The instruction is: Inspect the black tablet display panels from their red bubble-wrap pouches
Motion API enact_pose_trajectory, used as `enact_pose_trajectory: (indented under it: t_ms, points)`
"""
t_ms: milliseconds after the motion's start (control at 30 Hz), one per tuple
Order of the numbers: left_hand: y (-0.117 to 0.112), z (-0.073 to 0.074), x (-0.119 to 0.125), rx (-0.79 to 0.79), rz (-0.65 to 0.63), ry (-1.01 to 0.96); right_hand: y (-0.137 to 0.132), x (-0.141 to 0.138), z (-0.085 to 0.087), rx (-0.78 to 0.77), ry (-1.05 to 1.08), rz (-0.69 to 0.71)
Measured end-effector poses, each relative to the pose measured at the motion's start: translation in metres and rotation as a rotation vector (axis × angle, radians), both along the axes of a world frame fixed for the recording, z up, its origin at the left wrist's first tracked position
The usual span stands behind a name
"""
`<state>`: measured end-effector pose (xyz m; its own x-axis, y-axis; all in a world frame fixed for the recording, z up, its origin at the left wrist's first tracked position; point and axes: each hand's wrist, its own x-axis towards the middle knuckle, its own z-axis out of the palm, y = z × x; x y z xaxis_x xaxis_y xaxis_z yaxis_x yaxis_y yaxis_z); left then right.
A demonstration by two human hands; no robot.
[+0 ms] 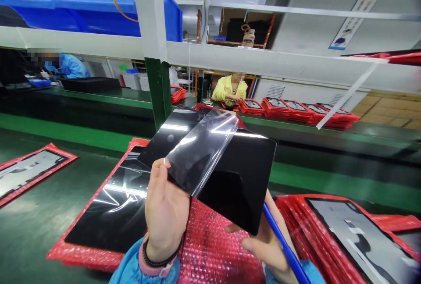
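Black panel (241, 174) in right hand (271, 246), clear film (202, 152) in left hand (167, 214)

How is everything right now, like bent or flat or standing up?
Clear film: bent, partly lifted
Black panel: held up, tilted
Left hand: closed on the film
Right hand: holding the panel
Blue stick: tucked against right hand
Shiny left panel: lying flat
Red wrappers: stacked
Bottle: upright

Factory wkshop: benches (29, 240), blue bins (95, 16), co-wkrs (221, 87).

The head view looks forward and down, close over the hands (167, 218) and workbench (29, 240).
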<state>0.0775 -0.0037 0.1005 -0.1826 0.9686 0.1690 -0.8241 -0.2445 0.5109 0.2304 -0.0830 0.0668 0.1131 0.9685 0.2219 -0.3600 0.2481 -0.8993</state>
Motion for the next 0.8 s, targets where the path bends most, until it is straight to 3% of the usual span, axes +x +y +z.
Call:
enact_pose_trajectory:
  t_ms: [300, 567, 800]
  points:
    - [0.003, 0.002, -0.003, -0.089, -0.010, 0.009, -0.003, -0.012, 0.014, 0.007, 0.152, -0.058]
    - [0.018, -0.010, -0.011, -0.087, 0.120, 0.132, -0.003, 0.003, 0.015, -0.044, -0.017, -0.025]
    - [0.018, 0.000, -0.017, -0.133, 0.253, 0.287, -0.012, 0.027, 0.006, 0.067, -0.099, -0.177]
